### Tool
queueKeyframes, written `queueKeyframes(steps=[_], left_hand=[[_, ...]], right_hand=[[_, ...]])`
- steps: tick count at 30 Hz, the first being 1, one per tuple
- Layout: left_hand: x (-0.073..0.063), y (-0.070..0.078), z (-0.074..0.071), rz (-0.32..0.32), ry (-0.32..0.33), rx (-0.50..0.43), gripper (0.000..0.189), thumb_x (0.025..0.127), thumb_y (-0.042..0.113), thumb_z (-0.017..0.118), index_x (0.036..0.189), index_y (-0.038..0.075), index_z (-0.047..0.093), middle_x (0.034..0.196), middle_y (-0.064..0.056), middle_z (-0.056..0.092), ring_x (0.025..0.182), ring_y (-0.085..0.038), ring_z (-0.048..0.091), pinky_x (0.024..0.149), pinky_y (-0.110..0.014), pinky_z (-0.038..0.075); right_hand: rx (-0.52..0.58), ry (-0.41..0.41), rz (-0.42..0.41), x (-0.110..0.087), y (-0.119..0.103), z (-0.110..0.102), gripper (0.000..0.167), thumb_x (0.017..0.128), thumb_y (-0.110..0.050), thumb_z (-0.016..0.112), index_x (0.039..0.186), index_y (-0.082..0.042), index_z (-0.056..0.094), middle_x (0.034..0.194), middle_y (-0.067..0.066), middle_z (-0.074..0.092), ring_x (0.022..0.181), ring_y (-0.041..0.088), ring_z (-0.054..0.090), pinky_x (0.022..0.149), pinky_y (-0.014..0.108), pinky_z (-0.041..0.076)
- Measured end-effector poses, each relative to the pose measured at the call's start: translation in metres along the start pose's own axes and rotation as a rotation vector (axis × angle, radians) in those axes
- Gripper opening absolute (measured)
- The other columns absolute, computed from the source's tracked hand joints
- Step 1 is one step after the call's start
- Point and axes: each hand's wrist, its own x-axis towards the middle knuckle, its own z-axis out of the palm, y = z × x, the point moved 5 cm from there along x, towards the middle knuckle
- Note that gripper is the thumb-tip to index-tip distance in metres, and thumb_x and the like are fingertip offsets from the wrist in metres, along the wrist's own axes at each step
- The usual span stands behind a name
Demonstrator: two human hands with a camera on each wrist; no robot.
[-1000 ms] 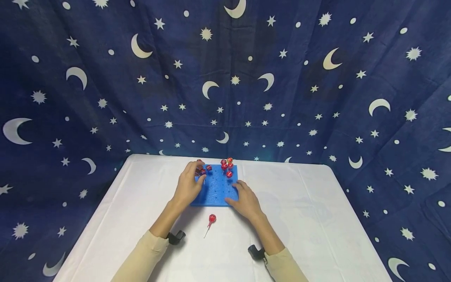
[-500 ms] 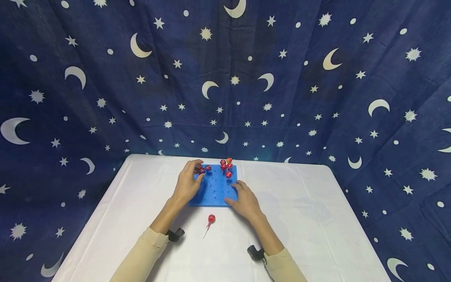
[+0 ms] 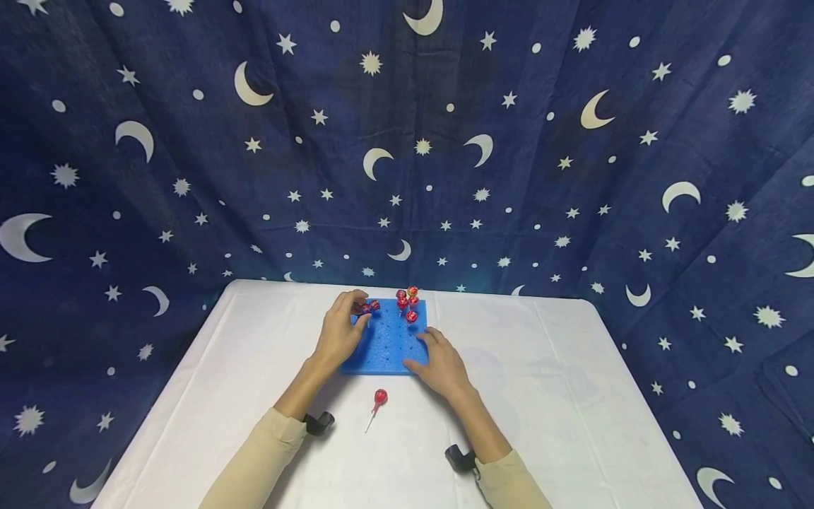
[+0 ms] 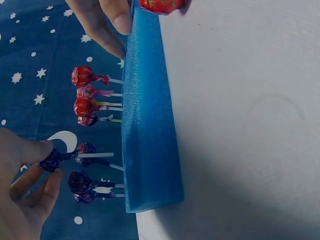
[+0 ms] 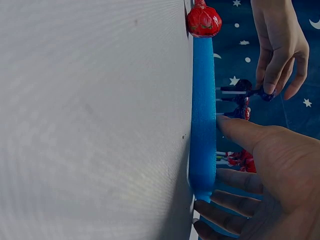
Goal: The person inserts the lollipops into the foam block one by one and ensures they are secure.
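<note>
My left hand (image 3: 337, 336) is over the back left of a blue foam board (image 3: 388, 350) with rows of holes. Its thumb and fingertips pinch a dark blue wrapped lollipop (image 4: 50, 161) by the head. The stick points toward the board, its end still short of the surface in the left wrist view. Several dark blue lollipops (image 4: 80, 182) stand in the board beside it. At the near right corner, my right hand (image 3: 443, 363) holds nothing; its thumb (image 5: 240, 129) and spread fingers lie along the board's edge. Red lollipops (image 3: 412, 316) stand at the back right.
One red lollipop (image 3: 380, 397) lies on the white tablecloth (image 3: 547, 396) in front of the board, its stick toward me. Behind the table hangs a dark blue cloth (image 3: 407, 177) with moons and stars. A black wrist mount (image 3: 320, 423) sticks out from the left wrist.
A lollipop head that showed above the left fingertips a second ago is now hidden behind them. The left hand has shifted slightly; the right hand stays at the board's corner.
</note>
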Motion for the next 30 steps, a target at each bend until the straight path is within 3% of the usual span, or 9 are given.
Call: queueKeyframes(steps=[16,23,30], left_hand=[[-0.0002,-0.0022,0.0043,0.033,0.015,0.012,0.036,0.087,-0.007,0.080,0.119,0.001,0.065,0.111,-0.013,0.065,0.095,-0.026,0.069,0.087,-0.040,0.061],[-0.0018,-0.0015,0.0070,0.070,-0.006,0.075,0.035,0.087,-0.004,0.082,0.117,0.004,0.066,0.112,-0.008,0.064,0.098,-0.025,0.069,0.088,-0.040,0.060],[-0.0044,-0.0030,0.0084,0.065,-0.039,0.109,0.034,0.090,0.000,0.080,0.119,0.007,0.065,0.115,-0.008,0.064,0.103,-0.025,0.069,0.093,-0.041,0.059]], right_hand=[[-0.003,0.017,-0.017,0.0000,0.0000,-0.0011,0.070,0.090,-0.049,0.080,0.144,-0.008,0.061,0.155,0.016,0.050,0.142,0.037,0.051,0.113,0.054,0.046],[0.002,0.013,-0.012,-0.0008,-0.0010,-0.0002,0.071,0.090,-0.050,0.080,0.144,-0.009,0.060,0.156,0.015,0.050,0.142,0.037,0.050,0.113,0.055,0.047],[0.006,0.015,-0.012,-0.0008,-0.0010,0.0004,0.071,0.090,-0.050,0.080,0.144,-0.009,0.060,0.155,0.015,0.050,0.142,0.037,0.051,0.113,0.055,0.047]])
